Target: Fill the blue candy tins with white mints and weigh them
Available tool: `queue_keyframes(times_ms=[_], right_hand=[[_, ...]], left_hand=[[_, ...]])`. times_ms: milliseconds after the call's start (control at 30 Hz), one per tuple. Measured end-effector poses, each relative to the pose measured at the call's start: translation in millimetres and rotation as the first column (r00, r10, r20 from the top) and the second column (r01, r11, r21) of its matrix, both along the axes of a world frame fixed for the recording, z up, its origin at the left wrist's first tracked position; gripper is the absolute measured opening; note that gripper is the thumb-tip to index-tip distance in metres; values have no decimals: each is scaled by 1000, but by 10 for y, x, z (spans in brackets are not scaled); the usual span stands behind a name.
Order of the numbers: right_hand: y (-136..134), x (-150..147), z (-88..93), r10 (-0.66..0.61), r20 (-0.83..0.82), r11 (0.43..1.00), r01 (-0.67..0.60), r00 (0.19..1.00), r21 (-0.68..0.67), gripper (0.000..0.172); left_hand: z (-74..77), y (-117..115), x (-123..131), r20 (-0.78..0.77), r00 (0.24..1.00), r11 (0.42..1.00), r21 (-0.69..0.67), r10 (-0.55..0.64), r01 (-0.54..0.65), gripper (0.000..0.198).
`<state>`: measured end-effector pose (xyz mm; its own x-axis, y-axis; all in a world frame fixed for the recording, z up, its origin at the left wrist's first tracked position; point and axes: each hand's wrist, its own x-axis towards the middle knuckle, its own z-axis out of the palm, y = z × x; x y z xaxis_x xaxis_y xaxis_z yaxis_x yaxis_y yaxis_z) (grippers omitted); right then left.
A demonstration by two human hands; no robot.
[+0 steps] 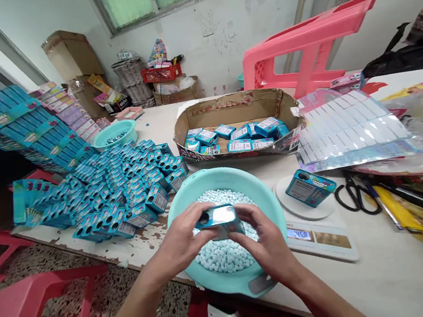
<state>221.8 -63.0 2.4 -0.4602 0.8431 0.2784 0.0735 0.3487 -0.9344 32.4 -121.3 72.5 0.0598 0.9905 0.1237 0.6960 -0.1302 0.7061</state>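
Two teal basins [264, 193]; one scale [317, 227]; one scissors [354, 195]; one cardboard tray [235, 104]; two hands [223, 239].

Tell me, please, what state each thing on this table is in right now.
Left hand: gripping the small tin.
Right hand: gripping the same tin.
Small tin: held over the bowl, hole at its left end.
Bowl: part-filled with pale candies.
Scale: on, display lit, one tin on its pan.
Cardboard tray: open, holding tins.
Scissors: lying flat.

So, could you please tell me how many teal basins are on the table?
2: the large basin of pale tablets under both hands, and a small basin at the far left by the box stacks. Others may be hidden.
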Motion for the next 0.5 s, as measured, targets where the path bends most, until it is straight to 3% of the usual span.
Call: queue_keyframes(times_ms=[67,167,200,267,367,433,500], right_hand=[[69,114,1,-152,-79,982,159,985,105,48],[259,454,-35,-463,-202,843,499,863,202,48],[325,592,-61,-550,-234,778,594,802,206,45],[428,860,-135,-673,-262,666,720,692,194,39],[506,1172,-287,-765,-232,579,799,601,163,35],[532,1299,-393,-795,-187,560,817,577,138,38],[569,1372,-487,-807,-130,566,818,575,106,43]], left_hand=[[65,-140,-182,-74,967,968,69,245,-240,38],[84,-350,-631,-187,738,760,117,649,-639,54],[38,-392,-796,-255,642,681,105,723,-725,58],[-156,-420,-1087,-421,516,591,63,746,-804,59],[-611,-387,-1333,-531,542,627,-24,652,-778,58],[-881,-379,-1374,-487,601,687,-4,633,-727,52],[-1019,-387,-1348,-345,813,835,-128,469,-536,52]])
